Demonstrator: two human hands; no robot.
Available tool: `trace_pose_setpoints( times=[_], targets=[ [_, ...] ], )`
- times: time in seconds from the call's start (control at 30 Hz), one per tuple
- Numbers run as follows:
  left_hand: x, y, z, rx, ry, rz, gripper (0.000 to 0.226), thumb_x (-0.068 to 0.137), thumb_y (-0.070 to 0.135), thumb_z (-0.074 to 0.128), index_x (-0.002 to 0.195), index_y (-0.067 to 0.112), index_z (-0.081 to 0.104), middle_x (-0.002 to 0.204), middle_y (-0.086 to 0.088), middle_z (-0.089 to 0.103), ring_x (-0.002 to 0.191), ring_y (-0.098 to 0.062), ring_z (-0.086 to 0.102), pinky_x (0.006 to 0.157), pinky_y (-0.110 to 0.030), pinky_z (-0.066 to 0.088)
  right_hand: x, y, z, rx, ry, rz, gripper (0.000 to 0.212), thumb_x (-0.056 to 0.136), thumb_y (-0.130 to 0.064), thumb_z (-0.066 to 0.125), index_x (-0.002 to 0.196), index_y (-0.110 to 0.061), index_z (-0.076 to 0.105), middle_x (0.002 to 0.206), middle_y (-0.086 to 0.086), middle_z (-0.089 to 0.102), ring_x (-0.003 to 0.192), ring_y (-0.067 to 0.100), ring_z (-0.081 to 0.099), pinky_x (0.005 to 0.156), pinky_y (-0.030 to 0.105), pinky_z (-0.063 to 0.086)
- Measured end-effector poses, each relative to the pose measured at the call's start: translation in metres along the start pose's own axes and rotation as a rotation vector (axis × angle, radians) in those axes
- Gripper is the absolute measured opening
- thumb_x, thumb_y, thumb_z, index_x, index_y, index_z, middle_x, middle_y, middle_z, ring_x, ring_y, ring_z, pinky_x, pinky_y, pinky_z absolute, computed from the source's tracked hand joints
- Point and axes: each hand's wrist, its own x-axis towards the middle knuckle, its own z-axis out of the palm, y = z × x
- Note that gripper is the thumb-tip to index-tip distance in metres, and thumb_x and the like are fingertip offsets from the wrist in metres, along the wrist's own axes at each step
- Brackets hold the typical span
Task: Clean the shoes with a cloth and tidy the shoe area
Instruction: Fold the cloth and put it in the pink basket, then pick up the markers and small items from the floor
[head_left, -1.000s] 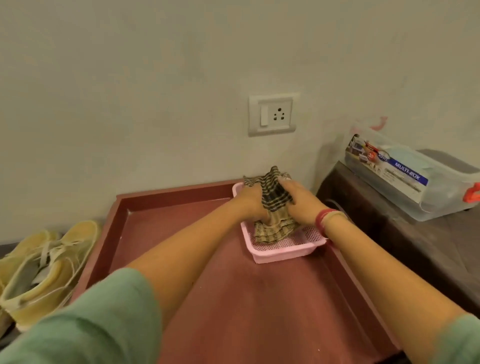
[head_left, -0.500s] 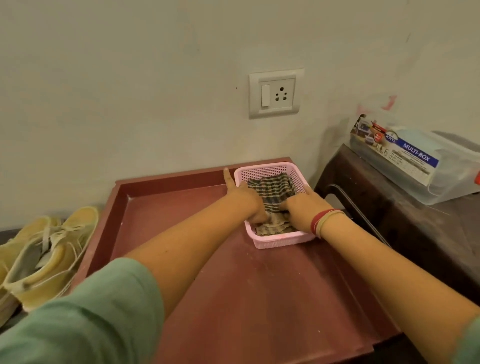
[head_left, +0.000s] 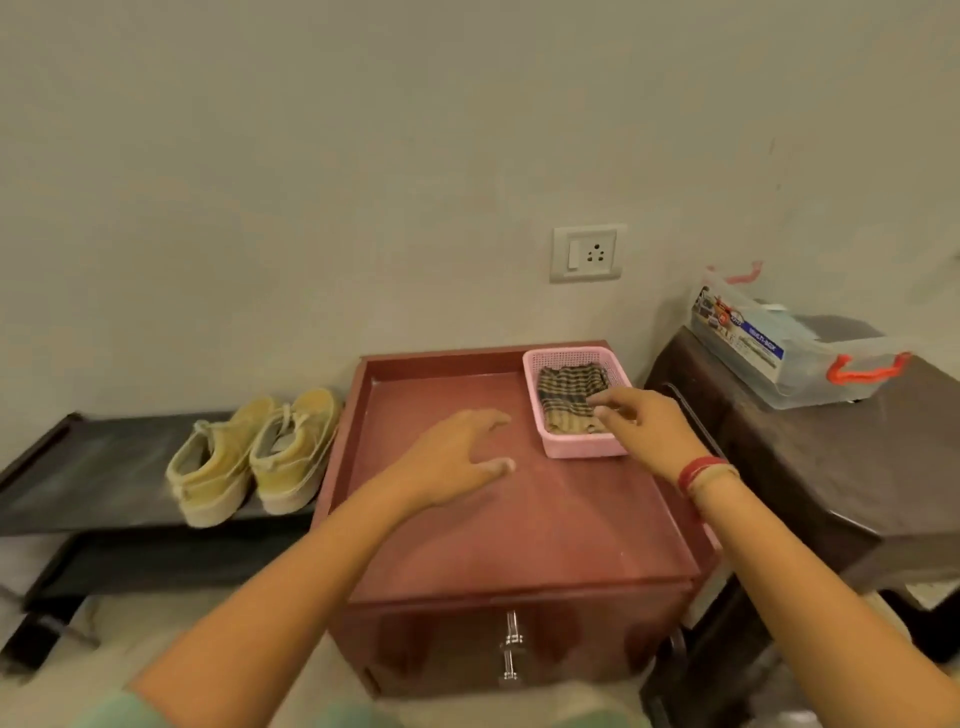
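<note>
While both hands hang spread and empty above the red counter (head_left: 519, 525), the pink basket (head_left: 584, 447) serves as the marker for everything else. The left hand (head_left: 457, 460) floats palm down with its fingers fanned, just left of the basket and apart from it, over bare counter top. The right hand (head_left: 647, 428) reaches over the basket's near right corner, fingers loosely apart and gripping nothing; whether the fingertips touch the cloth cannot be told. A red and tan thread band (head_left: 706, 475) circles that wrist.

The checked cloth (head_left: 566, 397) lies folded inside the basket, filling most of its floor. The basket itself sits on the counter's far right corner, close against the raised rim.

Well to the left of the basket, a pair of yellow shoes (head_left: 254, 454) stands side by side on a low dark rack (head_left: 88, 473), toes pointing toward the wall, the nearer shoe just beside the counter's left edge. To the right of the basket stands a dark wooden table (head_left: 831, 457) carrying a clear plastic box (head_left: 789, 353) with orange latches. Above the basket, on the pale wall, is a white switch socket (head_left: 587, 253). Below, on the counter's front, a metal handle (head_left: 510, 649) shows
</note>
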Motion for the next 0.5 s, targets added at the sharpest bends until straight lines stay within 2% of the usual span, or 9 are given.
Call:
trace_pose_setpoints(
  times=[0.07, 0.1, 0.17, 0.23, 0.3, 0.4, 0.5],
  targets=[
    [-0.047, -0.008, -0.001, -0.18, 0.11, -0.015, 0.048, 0.088, 0.033, 0.065, 0.133, 0.03, 0.049, 0.127, 0.009, 0.056, 0.11, -0.007, 0.056, 0.095, -0.022, 0.044, -0.04, -0.015, -0.001, 0.111, 0.008, -0.029, 0.019, 0.091, -0.015, 0.058, 0.106, -0.015, 0.07, 0.105, -0.002, 0.066, 0.093, 0.009, 0.059, 0.074, 0.006, 0.038],
    [-0.067, -0.014, 0.001, -0.254, 0.155, -0.037, 0.041, 0.088, 0.031, 0.066, 0.127, 0.032, 0.053, 0.119, 0.011, 0.06, 0.1, -0.004, 0.059, 0.088, -0.019, 0.048, -0.056, -0.019, 0.001, 0.16, 0.007, -0.033, 0.018, 0.091, -0.015, 0.059, 0.104, -0.016, 0.071, 0.104, -0.003, 0.067, 0.092, 0.009, 0.06, 0.077, 0.006, 0.04],
    [-0.099, -0.028, 0.008, -0.359, 0.216, -0.078, 0.027, 0.088, 0.027, 0.067, 0.114, 0.032, 0.062, 0.103, 0.01, 0.064, 0.086, -0.004, 0.061, 0.078, -0.017, 0.049, -0.081, -0.019, 0.012, 0.271, 0.008, -0.006, 0.014, 0.09, -0.013, 0.06, 0.098, -0.018, 0.07, 0.099, 0.001, 0.069, 0.087, 0.014, 0.065, 0.081, 0.014, 0.048],
    [-0.119, -0.05, 0.017, -0.431, 0.273, -0.138, 0.017, 0.088, 0.023, 0.067, 0.104, 0.029, 0.067, 0.09, 0.008, 0.065, 0.08, -0.003, 0.061, 0.074, -0.019, 0.048, -0.097, -0.013, 0.03, 0.372, 0.012, 0.056, 0.014, 0.09, -0.009, 0.058, 0.094, -0.018, 0.069, 0.091, 0.003, 0.07, 0.079, 0.02, 0.066, 0.08, 0.026, 0.054],
    [-0.128, -0.074, 0.026, -0.472, 0.334, -0.216, 0.015, 0.084, 0.028, 0.066, 0.099, 0.028, 0.068, 0.082, 0.009, 0.065, 0.076, 0.0, 0.06, 0.071, -0.017, 0.046, -0.102, -0.007, 0.052, 0.433, 0.003, 0.103, 0.016, 0.091, -0.008, 0.058, 0.093, -0.018, 0.069, 0.088, 0.002, 0.07, 0.076, 0.02, 0.067, 0.077, 0.03, 0.054],
    [-0.129, -0.113, 0.033, -0.501, 0.389, -0.299, 0.016, 0.082, 0.029, 0.063, 0.096, 0.027, 0.069, 0.083, 0.005, 0.069, 0.076, -0.002, 0.063, 0.067, -0.015, 0.048, -0.099, 0.006, 0.092, 0.513, -0.006, 0.146, 0.019, 0.09, -0.004, 0.057, 0.096, -0.017, 0.069, 0.089, 0.001, 0.069, 0.074, 0.012, 0.064, 0.073, 0.021, 0.051],
    [-0.123, -0.136, 0.03, -0.609, 0.474, -0.413, 0.014, 0.084, 0.023, 0.065, 0.096, 0.019, 0.069, 0.081, -0.003, 0.069, 0.071, -0.01, 0.064, 0.057, -0.024, 0.054, -0.095, 0.019, 0.126, 0.512, 0.018, 0.223, 0.022, 0.09, -0.005, 0.057, 0.1, -0.02, 0.07, 0.094, 0.0, 0.069, 0.076, 0.008, 0.064, 0.075, 0.017, 0.05]
  ],
)
